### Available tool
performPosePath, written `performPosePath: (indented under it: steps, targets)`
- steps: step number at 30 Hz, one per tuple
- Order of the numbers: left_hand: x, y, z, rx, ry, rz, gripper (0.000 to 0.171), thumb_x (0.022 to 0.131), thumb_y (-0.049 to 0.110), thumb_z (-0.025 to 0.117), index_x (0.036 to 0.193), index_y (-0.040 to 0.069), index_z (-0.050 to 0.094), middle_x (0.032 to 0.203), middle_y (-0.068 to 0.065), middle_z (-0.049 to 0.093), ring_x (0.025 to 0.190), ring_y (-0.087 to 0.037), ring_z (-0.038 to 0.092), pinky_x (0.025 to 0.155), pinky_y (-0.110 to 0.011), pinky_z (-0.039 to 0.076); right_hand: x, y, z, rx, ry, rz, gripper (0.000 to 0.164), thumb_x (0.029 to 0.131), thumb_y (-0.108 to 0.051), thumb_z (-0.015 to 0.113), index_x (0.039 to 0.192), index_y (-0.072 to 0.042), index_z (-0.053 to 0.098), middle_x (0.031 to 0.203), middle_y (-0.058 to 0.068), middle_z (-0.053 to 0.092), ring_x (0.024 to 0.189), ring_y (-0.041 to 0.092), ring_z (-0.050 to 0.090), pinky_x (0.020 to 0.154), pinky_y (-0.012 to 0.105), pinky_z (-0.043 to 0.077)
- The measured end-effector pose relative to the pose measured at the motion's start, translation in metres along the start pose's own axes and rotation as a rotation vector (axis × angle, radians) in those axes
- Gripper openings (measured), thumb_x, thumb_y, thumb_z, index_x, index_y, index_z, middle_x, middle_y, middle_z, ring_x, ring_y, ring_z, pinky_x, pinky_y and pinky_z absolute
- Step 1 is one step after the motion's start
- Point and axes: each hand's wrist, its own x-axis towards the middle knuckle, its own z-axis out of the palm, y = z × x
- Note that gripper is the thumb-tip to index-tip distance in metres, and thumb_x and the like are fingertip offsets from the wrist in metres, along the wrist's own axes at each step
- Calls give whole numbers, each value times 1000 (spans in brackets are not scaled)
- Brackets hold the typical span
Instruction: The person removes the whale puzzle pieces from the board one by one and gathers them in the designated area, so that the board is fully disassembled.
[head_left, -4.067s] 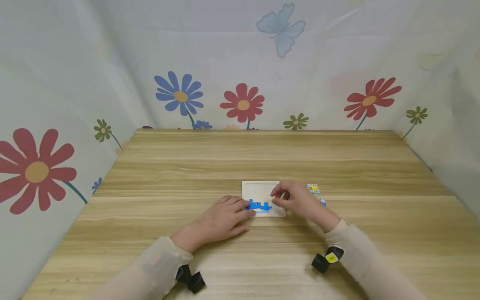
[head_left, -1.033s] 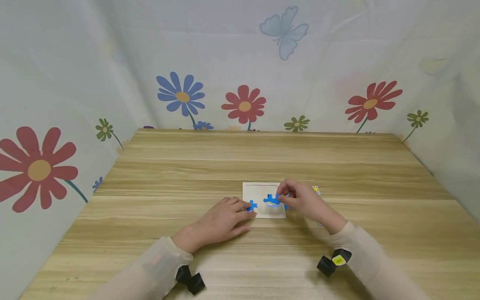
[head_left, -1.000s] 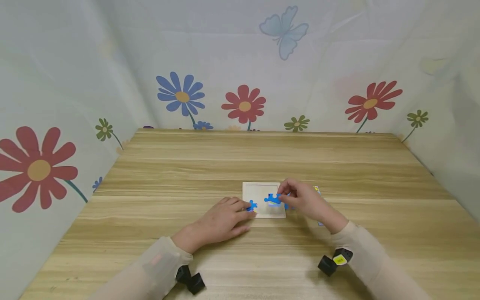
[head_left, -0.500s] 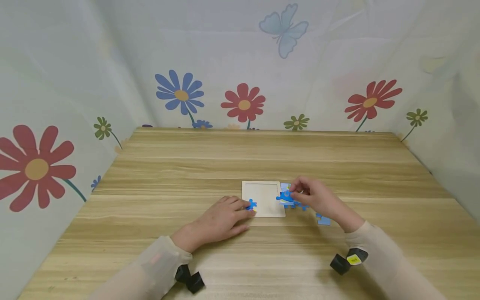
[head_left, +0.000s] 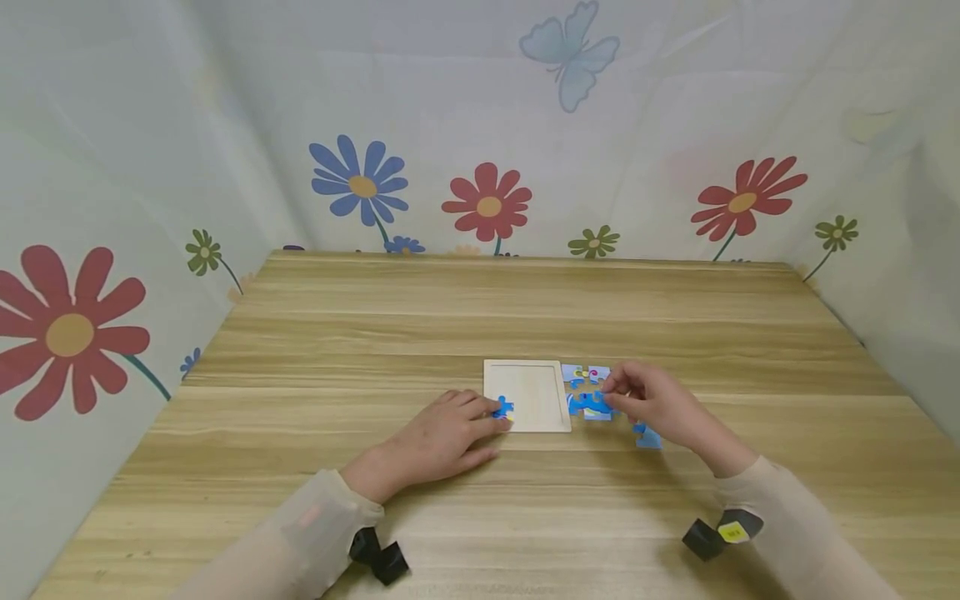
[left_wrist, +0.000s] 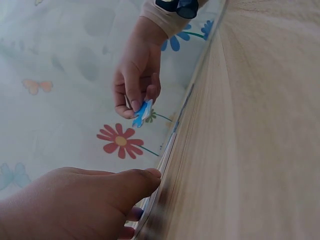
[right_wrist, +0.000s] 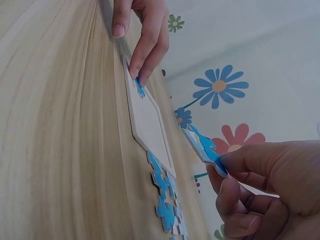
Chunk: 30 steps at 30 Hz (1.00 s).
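Note:
My left hand (head_left: 442, 437) rests at the lower left corner of a pale wooden puzzle tray (head_left: 536, 396). Its fingertips press a blue puzzle piece (head_left: 506, 409) in that corner, partly covering it. To the right of the tray, my right hand (head_left: 660, 406) pinches another puzzle piece (right_wrist: 202, 147) between thumb and fingers. The right wrist view shows this piece raised off the table, tilted, with a blue picture on its face. Below the right hand in the head view lie loose puzzle pieces (head_left: 575, 372), blue and light coloured, against the tray's right side.
A further light-blue puzzle piece (head_left: 648, 437) lies right of the others, partly behind the right hand. The wooden table (head_left: 375, 317) reaches back to a flower-printed cloth backdrop (head_left: 637, 125). Black cameras (head_left: 378, 557) are strapped at both wrists.
The right hand has lifted a puzzle piece out of the tray and carried it right, over the loose pieces, uncovering more of the tray. The left hand has stayed in place.

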Motion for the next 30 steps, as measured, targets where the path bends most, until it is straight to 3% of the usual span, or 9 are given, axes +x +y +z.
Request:
performPosePath:
  steps: [30]
  targets:
    - [-1, 1, -1, -12, -13, -8, 40, 96, 40, 56, 131, 22, 60, 131, -1, 60, 122, -20, 53, 104, -40, 42, -15, 28, 7, -74, 3, 89, 5, 90, -8, 64, 92, -3, 63, 78, 2, 61, 63, 3, 47, 54, 19, 41]
